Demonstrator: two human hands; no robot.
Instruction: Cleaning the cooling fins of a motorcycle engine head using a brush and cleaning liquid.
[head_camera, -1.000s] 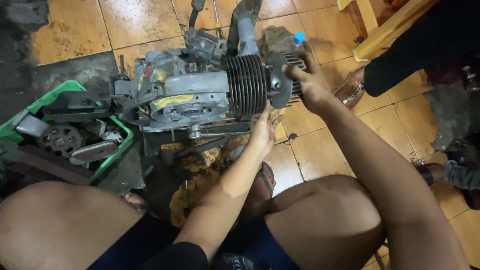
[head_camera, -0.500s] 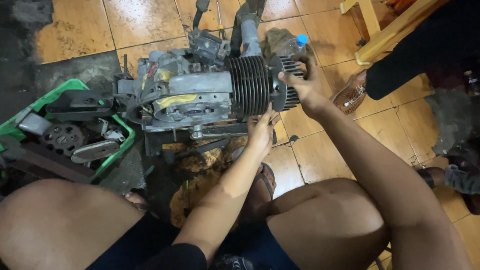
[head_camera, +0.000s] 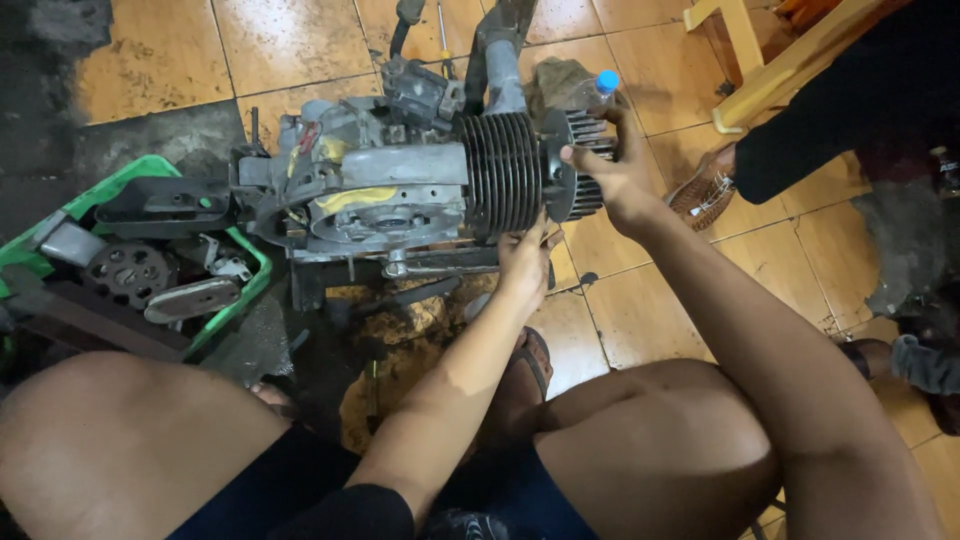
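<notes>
Orange floor tiles (head_camera: 300, 40) are carrying a dirty engine (head_camera: 400, 190) lying on its side. At its finned cylinder (head_camera: 500, 175), the left hand (head_camera: 525, 262) is pressing from below with fingers together, while the right hand (head_camera: 610, 170) is gripping the finned cylinder head (head_camera: 580, 170), fingers curled over its edge. A green crate (head_camera: 235, 295) of metal parts is crowding the engine's left. A plastic bottle (head_camera: 595, 90) and a wooden stool (head_camera: 760, 70) are standing beyond, with bare tiles lying open right of the hands.
</notes>
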